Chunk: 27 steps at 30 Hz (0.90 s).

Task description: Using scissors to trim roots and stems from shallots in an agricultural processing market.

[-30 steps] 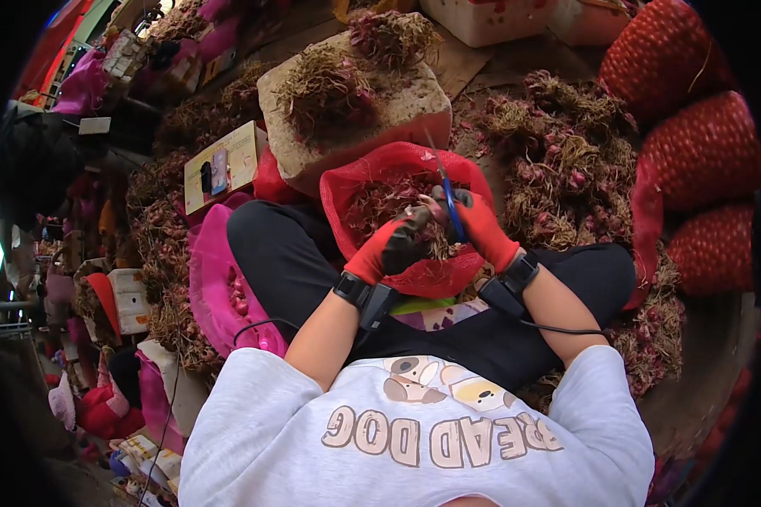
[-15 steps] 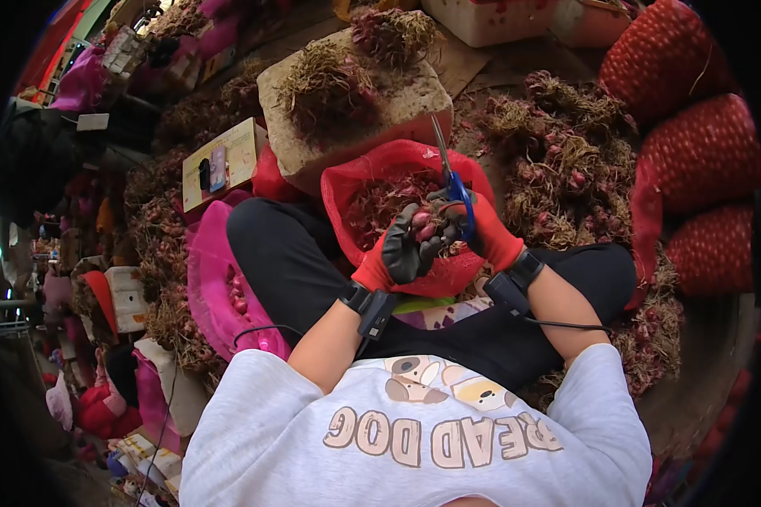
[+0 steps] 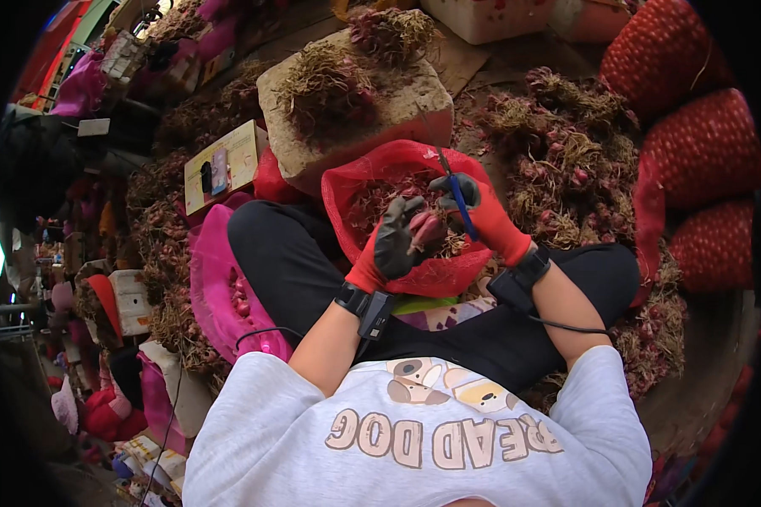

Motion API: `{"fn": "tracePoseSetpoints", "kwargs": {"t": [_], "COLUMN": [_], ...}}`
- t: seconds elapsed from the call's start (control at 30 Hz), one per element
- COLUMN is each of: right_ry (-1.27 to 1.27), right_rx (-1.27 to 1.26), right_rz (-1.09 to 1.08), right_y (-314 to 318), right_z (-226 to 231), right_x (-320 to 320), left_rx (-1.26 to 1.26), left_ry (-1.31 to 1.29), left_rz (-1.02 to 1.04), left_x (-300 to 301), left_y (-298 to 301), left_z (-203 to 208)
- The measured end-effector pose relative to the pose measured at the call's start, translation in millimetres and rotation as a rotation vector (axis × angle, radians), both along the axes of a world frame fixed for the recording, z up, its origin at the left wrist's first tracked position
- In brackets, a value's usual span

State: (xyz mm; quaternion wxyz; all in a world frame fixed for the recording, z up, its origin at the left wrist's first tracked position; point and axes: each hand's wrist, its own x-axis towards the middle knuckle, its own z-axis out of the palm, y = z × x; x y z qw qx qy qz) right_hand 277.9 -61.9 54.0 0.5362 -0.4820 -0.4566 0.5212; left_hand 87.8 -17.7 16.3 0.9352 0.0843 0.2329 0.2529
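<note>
My left hand (image 3: 395, 241), in a red glove with a dark palm, is closed around a small bunch of shallots (image 3: 428, 230). Its root or stem end points down toward my lap. A pair of blue-handled scissors (image 3: 458, 196) is gripped in my right hand (image 3: 487, 211), which wears a matching glove. The blades point up and away, apart from the shallots. Beneath both hands a red mesh bag (image 3: 340, 203) gapes between my legs, with loose shallots and dry trimmings inside.
Ahead stands a foam block (image 3: 292, 152) bearing shallot bunches (image 3: 323, 80). More bunches are heaped at right (image 3: 566, 169), beside full red mesh sacks (image 3: 693, 152). A pink mesh bag (image 3: 207, 279) holding shallots lies by my left knee. Behind it is a box (image 3: 245, 152) with small items on top.
My right hand and the scissors have drawn a little away to the right from the shallots. The bunch has turned in my left hand, and its stem end now points downward.
</note>
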Motion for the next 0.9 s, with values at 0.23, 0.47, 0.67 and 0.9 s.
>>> {"fn": "tracePoseSetpoints", "kwargs": {"t": [0.23, 0.47, 0.67, 0.9], "right_ry": [0.003, -0.787, -0.757, -0.946], "right_rx": [-0.153, -0.182, -0.174, -0.189], "right_rz": [-0.066, -0.012, 0.121, 0.137], "right_y": [2.1, -20.8, -30.2, -30.2], "right_z": [-9.2, 36.9, 40.9, 38.0], "right_x": [-0.7, 2.1, -7.2, -6.9], "left_rx": [-0.065, 0.197, 0.371, 0.383], "left_ry": [-0.193, -0.209, -0.085, 0.086], "left_rz": [-0.291, 0.297, 0.324, 0.331], "left_x": [-13.9, -35.2, -38.4, -34.5], "left_y": [6.3, 34.2, 37.6, 28.5], "left_z": [-25.9, -24.6, -18.5, -5.4]}}
